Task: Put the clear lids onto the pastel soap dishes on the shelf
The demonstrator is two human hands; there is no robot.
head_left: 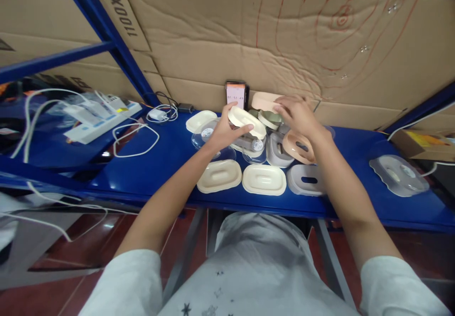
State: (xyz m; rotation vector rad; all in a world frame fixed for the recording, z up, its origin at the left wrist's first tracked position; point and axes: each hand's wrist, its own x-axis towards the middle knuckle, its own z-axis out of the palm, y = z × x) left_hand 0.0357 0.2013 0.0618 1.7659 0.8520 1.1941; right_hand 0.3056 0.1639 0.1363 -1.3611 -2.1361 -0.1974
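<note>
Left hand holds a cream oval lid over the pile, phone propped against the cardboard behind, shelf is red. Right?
Not quite: the shelf is blue, not red. The head view shows the left hand holding the cream oval lid over the pile, with the phone propped against the cardboard behind.

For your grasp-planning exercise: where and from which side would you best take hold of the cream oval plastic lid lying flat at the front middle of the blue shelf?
Probably pinch the cream oval plastic lid across its short sides, from above: it lies flat, neighbours crowding both ends.
</note>
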